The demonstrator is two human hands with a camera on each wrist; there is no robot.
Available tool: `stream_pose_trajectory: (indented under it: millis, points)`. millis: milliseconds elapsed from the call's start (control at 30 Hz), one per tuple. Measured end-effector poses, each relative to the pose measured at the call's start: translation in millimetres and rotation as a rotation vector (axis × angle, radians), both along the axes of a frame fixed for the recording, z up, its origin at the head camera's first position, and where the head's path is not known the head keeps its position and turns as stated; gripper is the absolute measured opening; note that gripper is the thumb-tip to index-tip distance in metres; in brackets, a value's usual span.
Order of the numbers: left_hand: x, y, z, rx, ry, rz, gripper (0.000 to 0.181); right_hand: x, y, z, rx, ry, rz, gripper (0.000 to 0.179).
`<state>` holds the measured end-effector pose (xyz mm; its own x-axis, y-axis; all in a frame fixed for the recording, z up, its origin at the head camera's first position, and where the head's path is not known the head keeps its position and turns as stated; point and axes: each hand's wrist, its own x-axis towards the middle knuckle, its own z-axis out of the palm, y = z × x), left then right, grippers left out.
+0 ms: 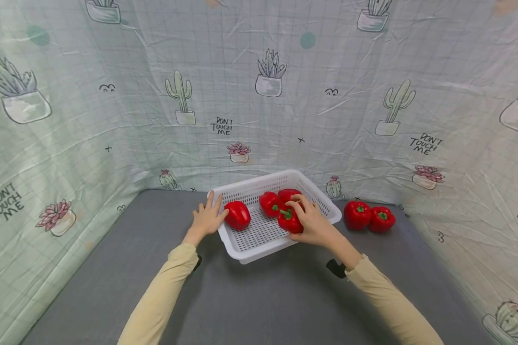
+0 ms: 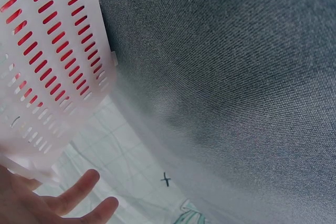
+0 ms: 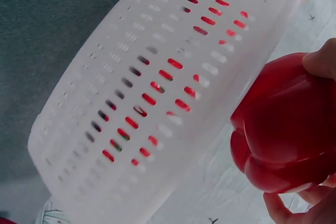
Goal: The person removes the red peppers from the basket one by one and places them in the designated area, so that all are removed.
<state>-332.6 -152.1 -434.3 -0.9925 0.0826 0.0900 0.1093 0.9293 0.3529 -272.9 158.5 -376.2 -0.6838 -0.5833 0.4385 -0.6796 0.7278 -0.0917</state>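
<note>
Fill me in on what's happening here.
A person's right hand holds a red pepper over a white basket, while the left hand touches the basket's left end. Three other peppers are in the basket, and two more peppers sit on the table to its right.

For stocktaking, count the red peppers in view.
6: left pepper and two rear peppers in the basket, held pepper in the right hand, two outer peppers on the table. More may be hidden.

Red pepper point(image 1: 291, 222) above white basket point(image 1: 259, 252)
</note>
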Motion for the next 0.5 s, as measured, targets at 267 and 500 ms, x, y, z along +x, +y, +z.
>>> stream_pose_trajectory:
  millis: [267, 500]
  points:
    - [1.8, 1.8, 1.4, -0.021, 0.006, 0.000, 0.065, 7.6, 15, 1.0, -0.028, 0.067, -0.018, 0.078]
    - [1.4, 0.6, 1.6, -0.013, 0.002, -0.003, 0.065, 14.7, 28, -1.0, -0.012, 0.109, -0.063, 0.074]
